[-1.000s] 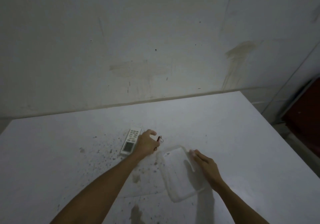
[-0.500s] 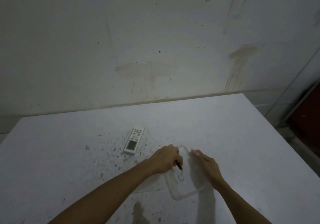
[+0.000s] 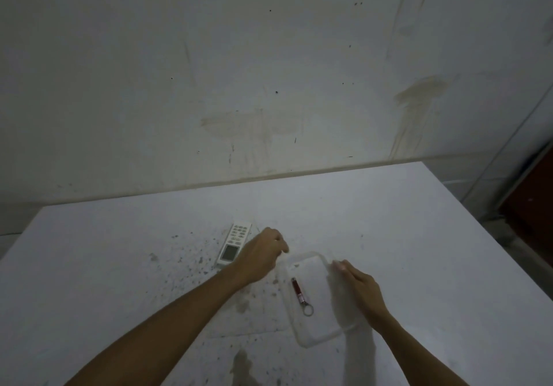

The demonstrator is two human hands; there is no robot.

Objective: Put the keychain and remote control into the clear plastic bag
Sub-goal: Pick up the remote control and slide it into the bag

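A clear plastic bag lies flat on the white table, its mouth facing away from me. Inside it rests the keychain, a small dark red cylinder with a metal ring. My right hand pinches the bag's right edge near the mouth. My left hand hovers at the bag's far left corner, fingers loosely curled and holding nothing. Just left of that hand, the white remote control lies face up with its screen toward me.
Dark specks and stains mark the table around the remote and the near edge. A stained wall rises right behind the table. The table's right edge drops to a floor with a dark red object.
My left hand carried the keychain from beside the remote into the bag, let it go, and pulled back out toward the remote. My right hand stayed on the bag.
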